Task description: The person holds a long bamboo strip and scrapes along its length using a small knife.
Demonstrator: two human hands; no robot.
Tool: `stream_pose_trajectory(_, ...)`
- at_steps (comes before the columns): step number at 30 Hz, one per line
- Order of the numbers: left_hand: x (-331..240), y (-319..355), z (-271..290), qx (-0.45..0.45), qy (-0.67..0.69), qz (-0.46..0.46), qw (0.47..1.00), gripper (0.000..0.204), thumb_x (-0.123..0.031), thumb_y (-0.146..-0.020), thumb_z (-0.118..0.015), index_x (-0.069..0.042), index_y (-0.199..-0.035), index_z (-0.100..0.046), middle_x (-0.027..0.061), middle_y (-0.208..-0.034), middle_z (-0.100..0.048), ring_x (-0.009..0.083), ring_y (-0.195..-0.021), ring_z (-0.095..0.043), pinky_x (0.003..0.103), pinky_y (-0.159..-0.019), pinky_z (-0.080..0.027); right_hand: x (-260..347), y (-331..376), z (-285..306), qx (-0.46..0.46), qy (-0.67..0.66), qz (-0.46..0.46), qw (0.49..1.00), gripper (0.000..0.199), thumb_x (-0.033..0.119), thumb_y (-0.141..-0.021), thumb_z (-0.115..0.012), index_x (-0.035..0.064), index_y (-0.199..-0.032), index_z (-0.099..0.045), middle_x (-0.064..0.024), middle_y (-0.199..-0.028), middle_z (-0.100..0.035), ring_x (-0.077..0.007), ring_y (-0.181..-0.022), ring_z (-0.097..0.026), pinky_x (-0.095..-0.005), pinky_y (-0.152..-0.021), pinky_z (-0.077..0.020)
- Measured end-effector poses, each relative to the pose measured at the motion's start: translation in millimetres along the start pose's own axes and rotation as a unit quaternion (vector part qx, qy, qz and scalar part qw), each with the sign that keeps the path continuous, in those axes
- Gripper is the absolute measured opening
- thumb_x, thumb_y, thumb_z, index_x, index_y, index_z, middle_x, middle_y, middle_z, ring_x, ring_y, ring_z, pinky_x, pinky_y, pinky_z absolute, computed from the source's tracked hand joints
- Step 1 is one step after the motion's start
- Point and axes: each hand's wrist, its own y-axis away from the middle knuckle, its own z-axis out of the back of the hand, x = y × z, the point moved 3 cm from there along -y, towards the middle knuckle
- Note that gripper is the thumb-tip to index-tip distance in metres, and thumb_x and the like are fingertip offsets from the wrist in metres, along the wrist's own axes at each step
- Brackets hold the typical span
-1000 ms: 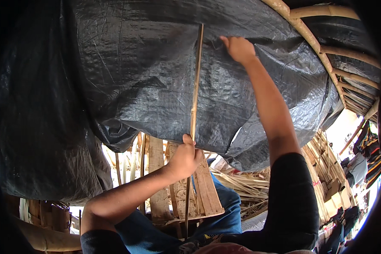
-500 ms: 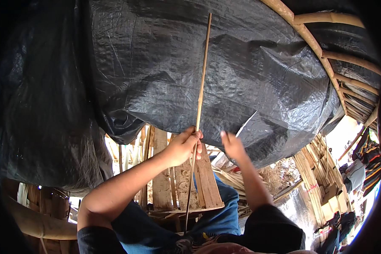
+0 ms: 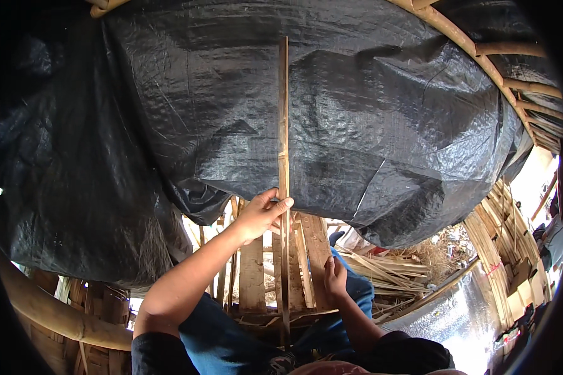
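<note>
A long, thin bamboo strip stands nearly upright before me, from high against the black tarp down to between my legs. My left hand pinches it around its middle, thumb in front and fingers behind. My right hand is apart from the strip, low over my right thigh. Its fingers are curled, and whatever they may hold is hidden. Upright wooden boards stand behind the strip, between my knees.
A thick bamboo pole crosses the lower left. Split bamboo strips lie in a pile beyond my right knee, and a bundle of long strips leans farther right. A shiny sheet lies at lower right. A bamboo frame edges the tarp.
My right hand has dropped from beside the tarp to over my right thigh. The strip has turned from a slight lean to nearly upright, its broader face now showing. My left hand still grips it.
</note>
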Motion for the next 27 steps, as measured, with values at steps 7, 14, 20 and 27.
stream_pose_trajectory(7, -4, -12, 3, -0.141, -0.219, -0.054, 0.964, 0.04, -0.037, -0.093, -0.063, 0.002, -0.1, -0.058, 0.0023, -0.075, -0.059, 0.008, -0.057, -0.055, 0.025, -0.047, -0.048, 14, 3, -6, 0.028, 0.018, 0.01, 0.999, 0.036, 0.027, -0.103, -0.043, 0.0, -0.08, -0.05, -0.0059, -0.062, -0.046, -0.0142, -0.06, -0.044, -0.0321, -0.057, -0.0389)
stream_pose_trajectory(14, 14, -14, 25, -0.098, -0.416, 0.018, 0.904, 0.073, -0.058, -0.091, -0.056, 0.001, -0.132, -0.042, 0.0136, -0.102, -0.061, 0.0189, -0.095, -0.06, 0.034, -0.084, -0.048, -7, 2, -5, 0.038, -0.063, -0.029, 0.997, 0.038, 0.031, -0.103, -0.044, -0.0042, -0.094, -0.057, -0.0115, -0.064, -0.056, -0.0171, -0.058, -0.051, -0.0341, -0.056, -0.0421)
stream_pose_trajectory(20, -18, 16, 63, -0.002, -0.303, 0.069, 0.95, 0.064, -0.051, -0.095, -0.054, -0.003, -0.135, -0.042, 0.0125, -0.112, -0.062, 0.0192, -0.094, -0.061, 0.032, -0.082, -0.048, 11, 3, 6, 0.043, -0.031, -0.035, 0.998, 0.035, 0.029, -0.103, -0.044, -0.0024, -0.094, -0.056, -0.0097, -0.064, -0.054, -0.0149, -0.058, -0.053, -0.032, -0.055, -0.0414)
stream_pose_trajectory(27, 43, -2, 88, 0.131, -0.482, 0.248, 0.83, 0.068, -0.054, -0.092, -0.058, 0.003, -0.127, -0.051, 0.0191, -0.108, -0.063, 0.0254, -0.101, -0.06, 0.034, -0.087, -0.048, 8, 4, 1, 0.026, -0.045, 0.032, 0.998, 0.03, 0.024, -0.102, -0.043, 0.0001, -0.087, -0.052, -0.006, -0.069, -0.052, -0.0132, -0.065, -0.049, -0.0295, -0.062, -0.0411)
